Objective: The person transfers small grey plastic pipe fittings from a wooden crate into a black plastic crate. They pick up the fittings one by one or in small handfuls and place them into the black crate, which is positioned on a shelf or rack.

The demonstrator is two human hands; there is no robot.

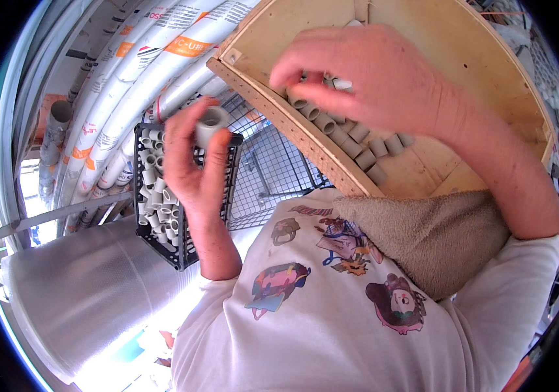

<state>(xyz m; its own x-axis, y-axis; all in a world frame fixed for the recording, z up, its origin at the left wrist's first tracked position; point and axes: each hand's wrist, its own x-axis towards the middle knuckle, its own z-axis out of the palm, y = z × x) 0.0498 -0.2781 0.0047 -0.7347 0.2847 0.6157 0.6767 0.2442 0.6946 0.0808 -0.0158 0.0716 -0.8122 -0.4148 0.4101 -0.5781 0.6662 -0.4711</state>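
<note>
A short grey plastic pipe coupling (211, 123) is pinched between the thumb and fingers of my left hand (191, 166), its round mouth turned upward. My left hand is over a black crate (185, 251), which holds many similar grey couplings (159, 196). On the right, my right hand (374, 78), slightly blurred by motion, hovers above a wooden box (482, 39). Its thumb and fingers are apart, and I see nothing held between them. Beneath it, several grey couplings (358, 134) lie along the box's near left wall, some partly hidden by the hand.
Long white printed pipes (155, 59) lean at the left. A large roll of clear plastic wrap (90, 281) lies at the lower left. A wire mesh basket (263, 163) stands between crate and box. A brown towel (436, 238) drapes over the box's near edge, against my shirt.
</note>
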